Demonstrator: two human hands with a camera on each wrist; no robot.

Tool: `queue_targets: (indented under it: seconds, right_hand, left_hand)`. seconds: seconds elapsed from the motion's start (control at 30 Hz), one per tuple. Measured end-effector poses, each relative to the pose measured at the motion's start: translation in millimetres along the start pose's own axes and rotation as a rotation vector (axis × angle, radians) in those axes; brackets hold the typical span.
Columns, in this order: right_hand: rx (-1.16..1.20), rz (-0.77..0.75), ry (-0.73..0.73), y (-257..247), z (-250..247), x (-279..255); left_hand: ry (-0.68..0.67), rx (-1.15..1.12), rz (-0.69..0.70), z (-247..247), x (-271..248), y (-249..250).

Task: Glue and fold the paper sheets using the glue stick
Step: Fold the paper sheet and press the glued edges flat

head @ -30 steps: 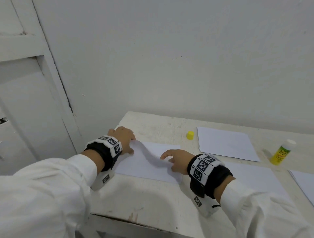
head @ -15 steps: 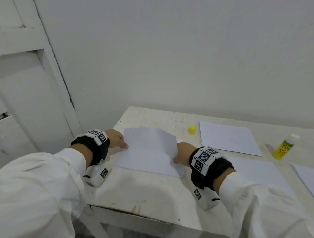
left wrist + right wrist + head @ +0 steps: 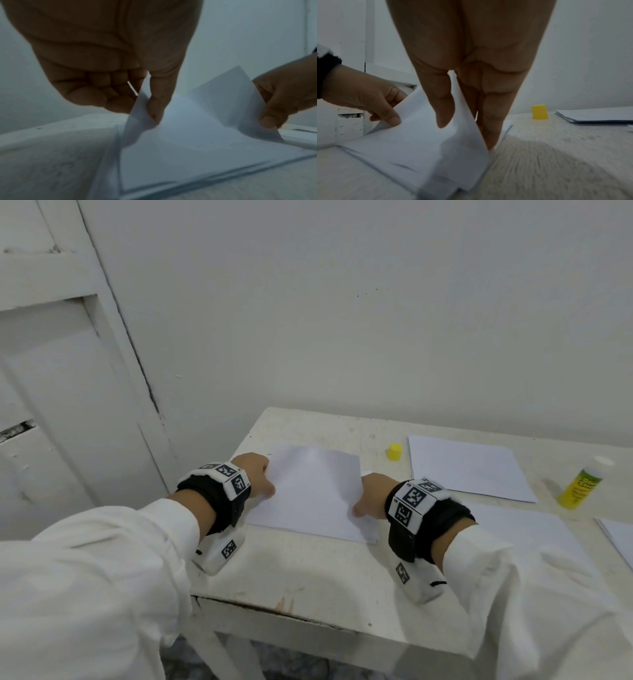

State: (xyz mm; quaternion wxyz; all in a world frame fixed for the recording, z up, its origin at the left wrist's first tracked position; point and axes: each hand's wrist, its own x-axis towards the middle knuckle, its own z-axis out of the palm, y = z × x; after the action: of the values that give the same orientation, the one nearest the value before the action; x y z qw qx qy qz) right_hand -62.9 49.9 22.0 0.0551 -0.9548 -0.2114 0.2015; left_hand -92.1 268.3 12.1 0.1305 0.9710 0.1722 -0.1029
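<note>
A white paper sheet [image 3: 313,491] lies near the table's left end, its far half raised and curving toward me over the near half. My left hand [image 3: 260,479] pinches its left edge between thumb and fingers [image 3: 154,102]. My right hand [image 3: 368,496] pinches the right edge, thumb [image 3: 444,108] on top of the paper [image 3: 412,135]. The sheet's near edge rests on the table, with another sheet's edge showing under it. The glue stick [image 3: 582,486] stands uncapped at the right, away from both hands. Its yellow cap [image 3: 394,452] stands behind the sheet.
Another white sheet [image 3: 466,467] lies at the back right. A further one [image 3: 527,539] lies under my right forearm, and a sheet corner [image 3: 616,534] shows at the right edge. The white table [image 3: 308,580] stands against a wall, a door at left.
Both hands took the sheet's side edges, raised its far half and brought it toward me. A second ago they lay flat on the paper.
</note>
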Motion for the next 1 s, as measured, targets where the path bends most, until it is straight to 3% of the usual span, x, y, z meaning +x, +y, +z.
queue_targets:
  seconds: [0.3, 0.43, 0.5, 0.6, 0.7, 0.87, 1.0]
  right_hand:
    - [0.06, 0.061, -0.002, -0.3, 1.6, 5.0]
    - [0.104, 0.1, -0.009, 3.9, 4.0, 9.9]
    - [0.138, 0.141, -0.015, 4.6, 4.7, 14.3]
    - [0.231, 0.22, 0.004, 8.8, 5.7, 18.7]
    - [0.436, 0.27, 0.064, 17.0, 5.2, 20.9]
    - [0.55, 0.301, 0.089, 22.8, 6.1, 21.3]
    - [0.575, 0.301, 0.054, 23.2, 5.6, 21.8]
  left_hand:
    - [-0.07, -0.275, -0.051, 1.7, -3.0, 12.6]
    - [-0.239, -0.584, -0.183, 11.2, -6.0, 4.1]
    - [-0.206, -0.538, -0.223, 16.5, -2.7, -2.4]
    - [-0.161, -0.639, -0.259, 18.2, -2.7, -3.2]
    - [-0.254, -0.887, -0.312, 12.2, -13.9, 0.8]
    - [-0.365, -1.082, -0.265, 1.5, -23.3, 0.8]
    - [-0.341, -1.173, -0.235, 3.9, -24.1, 4.1]
